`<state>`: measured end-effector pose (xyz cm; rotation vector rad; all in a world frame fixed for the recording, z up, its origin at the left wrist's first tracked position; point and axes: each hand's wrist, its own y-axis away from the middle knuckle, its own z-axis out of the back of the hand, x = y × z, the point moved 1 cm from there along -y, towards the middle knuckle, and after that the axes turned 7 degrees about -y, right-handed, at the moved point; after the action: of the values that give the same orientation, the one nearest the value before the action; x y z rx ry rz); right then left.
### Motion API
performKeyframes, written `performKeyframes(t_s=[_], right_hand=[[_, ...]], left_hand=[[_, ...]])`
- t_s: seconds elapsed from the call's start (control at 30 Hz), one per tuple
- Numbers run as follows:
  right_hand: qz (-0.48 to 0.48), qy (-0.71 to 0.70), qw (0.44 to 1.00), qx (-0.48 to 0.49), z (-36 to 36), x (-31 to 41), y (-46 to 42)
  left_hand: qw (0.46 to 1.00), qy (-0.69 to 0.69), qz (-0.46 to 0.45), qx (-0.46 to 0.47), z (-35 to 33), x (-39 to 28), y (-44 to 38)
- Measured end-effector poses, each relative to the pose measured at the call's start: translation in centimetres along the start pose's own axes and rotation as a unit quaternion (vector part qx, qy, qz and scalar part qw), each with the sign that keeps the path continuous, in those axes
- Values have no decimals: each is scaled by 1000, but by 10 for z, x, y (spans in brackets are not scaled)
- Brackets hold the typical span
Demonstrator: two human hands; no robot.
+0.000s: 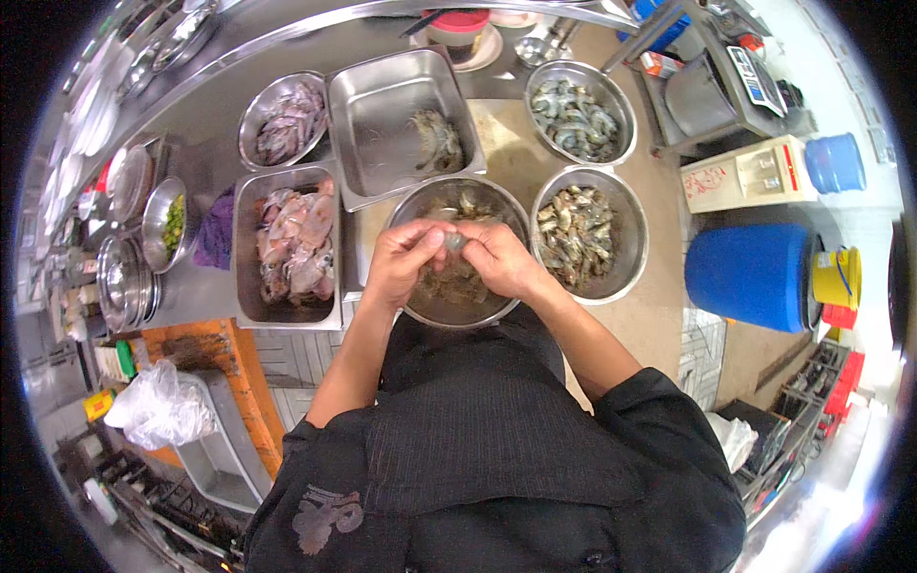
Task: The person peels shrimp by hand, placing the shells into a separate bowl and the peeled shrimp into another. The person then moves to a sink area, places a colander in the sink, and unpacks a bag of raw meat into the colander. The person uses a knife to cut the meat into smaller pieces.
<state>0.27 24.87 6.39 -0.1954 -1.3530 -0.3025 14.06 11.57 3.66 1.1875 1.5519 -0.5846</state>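
Observation:
Between the fingertips of my left hand (407,259) and my right hand (499,259) is a small greyish shrimp (453,242), pinched from both sides. Both hands hover over a round steel bowl (464,319) that holds shrimp pieces or shells in murky liquid. My fingers hide part of its contents. Right of it stands a steel bowl (641,236) of brownish shrimp pieces (577,233). Behind that one, another steel bowl (630,114) holds grey peeled-looking shrimp (573,118). A deep steel pan (376,114) at the back has a few whole shrimp (437,142) at its right side.
Left of me, a steel pan (247,301) contains squid (297,236); behind it, a steel bowl (247,132) holds purplish seafood (292,123). A purple cloth (215,233) lies beside a bowl of chopped greens (174,223). A blue barrel (749,278) stands at right.

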Motion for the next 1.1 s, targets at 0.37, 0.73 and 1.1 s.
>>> performKeyframes(t_s=[0.37,0.73,1.1], right_hand=[[-111,413,895,-130,117,-29,78],[101,357,928,29,19,-16,-5],[159,391,891,169,17,-30,-26]], left_hand=[[988,17,79,133,-1,6,-21],[985,-75,133,76,13,25,-45],[959,-249,116,63,13,-5,-23]])
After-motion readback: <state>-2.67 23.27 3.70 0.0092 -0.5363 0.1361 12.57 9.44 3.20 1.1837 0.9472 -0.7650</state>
